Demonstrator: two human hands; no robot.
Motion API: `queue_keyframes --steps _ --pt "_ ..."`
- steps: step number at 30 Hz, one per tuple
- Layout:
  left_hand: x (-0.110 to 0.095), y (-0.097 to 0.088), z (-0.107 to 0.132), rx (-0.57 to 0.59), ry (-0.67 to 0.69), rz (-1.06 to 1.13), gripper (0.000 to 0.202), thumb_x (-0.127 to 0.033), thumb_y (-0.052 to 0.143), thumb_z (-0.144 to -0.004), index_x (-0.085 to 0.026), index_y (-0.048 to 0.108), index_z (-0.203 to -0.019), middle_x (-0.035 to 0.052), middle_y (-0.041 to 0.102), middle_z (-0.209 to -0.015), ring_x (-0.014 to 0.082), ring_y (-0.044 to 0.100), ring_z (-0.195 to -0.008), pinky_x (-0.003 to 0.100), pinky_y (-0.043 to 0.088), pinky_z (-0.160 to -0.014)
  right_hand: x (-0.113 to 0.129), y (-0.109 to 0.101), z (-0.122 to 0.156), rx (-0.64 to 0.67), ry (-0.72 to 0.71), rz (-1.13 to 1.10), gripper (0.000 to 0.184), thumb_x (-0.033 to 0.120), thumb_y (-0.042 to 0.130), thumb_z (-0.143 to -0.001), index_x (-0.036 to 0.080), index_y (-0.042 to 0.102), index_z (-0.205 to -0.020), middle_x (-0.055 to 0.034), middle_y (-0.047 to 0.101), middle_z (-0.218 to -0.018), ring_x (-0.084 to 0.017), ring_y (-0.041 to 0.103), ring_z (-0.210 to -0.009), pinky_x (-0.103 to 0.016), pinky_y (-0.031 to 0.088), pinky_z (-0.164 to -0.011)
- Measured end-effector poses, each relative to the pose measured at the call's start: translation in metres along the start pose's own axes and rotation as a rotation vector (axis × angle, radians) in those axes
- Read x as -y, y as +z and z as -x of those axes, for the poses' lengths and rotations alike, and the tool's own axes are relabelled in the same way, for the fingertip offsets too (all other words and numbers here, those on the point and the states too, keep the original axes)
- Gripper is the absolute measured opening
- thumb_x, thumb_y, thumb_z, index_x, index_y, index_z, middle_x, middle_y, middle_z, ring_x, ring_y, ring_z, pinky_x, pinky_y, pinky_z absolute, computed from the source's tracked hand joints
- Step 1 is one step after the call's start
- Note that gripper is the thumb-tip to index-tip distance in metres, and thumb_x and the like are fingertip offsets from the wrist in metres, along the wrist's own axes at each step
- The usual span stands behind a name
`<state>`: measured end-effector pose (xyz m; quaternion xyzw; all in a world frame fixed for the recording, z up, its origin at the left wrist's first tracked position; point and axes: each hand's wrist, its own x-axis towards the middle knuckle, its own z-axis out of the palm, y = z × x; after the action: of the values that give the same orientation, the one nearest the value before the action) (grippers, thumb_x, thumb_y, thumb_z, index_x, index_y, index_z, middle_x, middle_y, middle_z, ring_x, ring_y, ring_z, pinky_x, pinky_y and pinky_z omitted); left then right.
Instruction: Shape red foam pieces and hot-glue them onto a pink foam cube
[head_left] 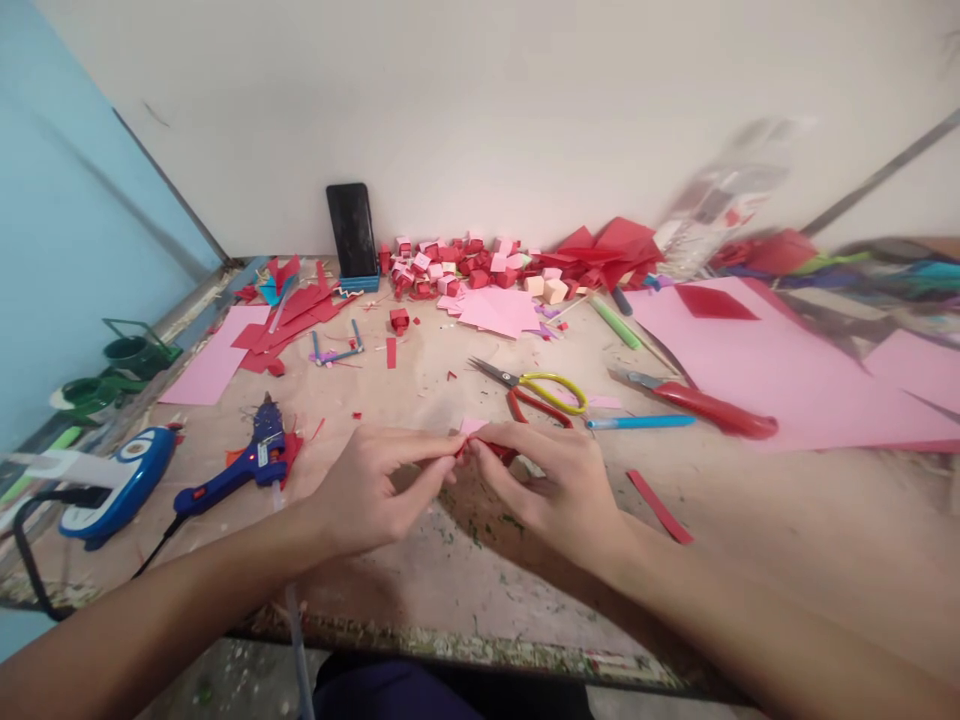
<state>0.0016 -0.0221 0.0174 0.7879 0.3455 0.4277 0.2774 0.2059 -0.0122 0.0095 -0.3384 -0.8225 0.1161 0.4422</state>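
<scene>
My left hand and my right hand meet over the middle of the table, fingers pinched together on a small folded piece of red and pink paper. Both hands grip it from opposite sides, just above the brown paper-covered tabletop. Most of the piece is hidden by my fingertips. Yellow-handled scissors lie just beyond my right hand.
A blue glue gun lies at the left with its cable. A red utility knife and a blue pen lie right of the scissors. Several small red and pink paper cubes pile by the wall, next to a phone. Pink sheets cover the right.
</scene>
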Motion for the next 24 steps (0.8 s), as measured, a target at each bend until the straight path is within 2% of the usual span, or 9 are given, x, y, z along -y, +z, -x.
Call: queue_keyframes --steps 4,9,13,17,24 --pt "-0.001 -0.002 -0.002 0.018 -0.087 0.002 0.017 -0.01 0.07 -0.09 -0.011 0.083 -0.101 0.0053 0.083 -0.096 0.0127 0.079 -0.079 0.012 0.058 -0.073 0.001 0.0 -0.001 0.022 -0.042 -0.004 0.013 0.013 0.061 -0.095 0.013 0.072 -0.089 -0.0026 0.071 -0.067 -0.012 0.061 -0.054 -0.023 0.044 -0.053" --pt "0.001 -0.004 -0.003 0.07 -0.134 0.036 0.017 -0.011 0.069 -0.091 -0.013 0.083 -0.102 0.004 0.083 -0.092 0.0124 0.077 -0.075 0.014 0.058 -0.069 0.002 -0.001 -0.003 0.006 -0.092 0.022 0.012 0.012 0.062 -0.095 0.012 0.072 -0.089 -0.0031 0.071 -0.067 -0.011 0.06 -0.052 -0.023 0.043 -0.051" --pt "0.004 -0.012 -0.004 0.157 -0.182 0.169 0.022 -0.011 0.064 -0.094 -0.016 0.082 -0.105 0.002 0.083 -0.088 0.0129 0.078 -0.074 0.017 0.06 -0.069 -0.003 -0.002 -0.001 0.01 -0.071 -0.017 0.01 0.009 0.063 -0.095 0.012 0.073 -0.092 -0.0026 0.072 -0.068 -0.011 0.063 -0.054 -0.021 0.045 -0.053" --pt "0.007 -0.02 -0.007 0.244 -0.248 0.312 0.019 -0.013 0.067 -0.094 -0.017 0.082 -0.104 0.0029 0.083 -0.09 0.0136 0.078 -0.074 0.019 0.062 -0.069 -0.006 -0.003 0.001 0.057 -0.112 -0.063 0.011 0.009 0.062 -0.097 0.012 0.072 -0.094 -0.0054 0.076 -0.076 -0.012 0.068 -0.06 -0.022 0.047 -0.058" --pt "0.008 -0.017 -0.009 0.139 -0.213 0.225 0.003 -0.015 0.081 -0.085 -0.016 0.083 -0.086 0.0016 0.082 -0.079 0.0101 0.073 -0.069 0.013 0.054 -0.063 -0.001 -0.003 0.003 0.096 -0.149 -0.055 0.016 0.013 0.06 -0.099 0.011 0.072 -0.088 -0.0046 0.07 -0.066 -0.013 0.063 -0.055 -0.025 0.043 -0.053"
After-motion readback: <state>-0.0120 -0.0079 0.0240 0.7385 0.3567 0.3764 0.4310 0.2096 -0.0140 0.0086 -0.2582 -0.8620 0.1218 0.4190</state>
